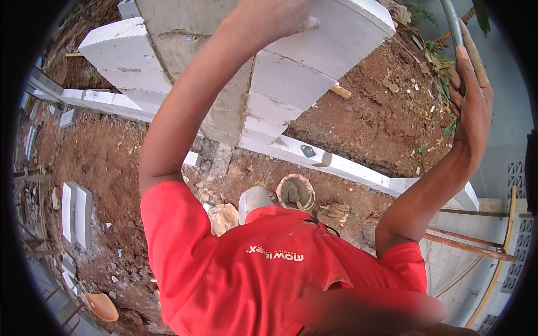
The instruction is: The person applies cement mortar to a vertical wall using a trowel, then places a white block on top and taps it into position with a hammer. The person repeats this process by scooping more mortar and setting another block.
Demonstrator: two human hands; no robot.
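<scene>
My left arm reaches up across a white block wall (297,67). My left hand (274,17) is at the top edge, partly cut off, in front of the wall's upper blocks. It looks closed, and a small pale tip pokes out beside it; what it holds, if anything, is hidden. My right arm is raised at the right. Its hand (471,92) is closed around the lower end of a grey metal bar (451,22), with some fingers stretched along it. A rough grey concrete column (224,115) stands between the white block sections.
Below stands a bucket (309,180) of grey mortar with a tool in it. A small blue object (307,150) lies on the low block wall (347,168). Loose white blocks (77,215) and an orange basin (102,307) rest on reddish soil. Poles (471,246) lean at right.
</scene>
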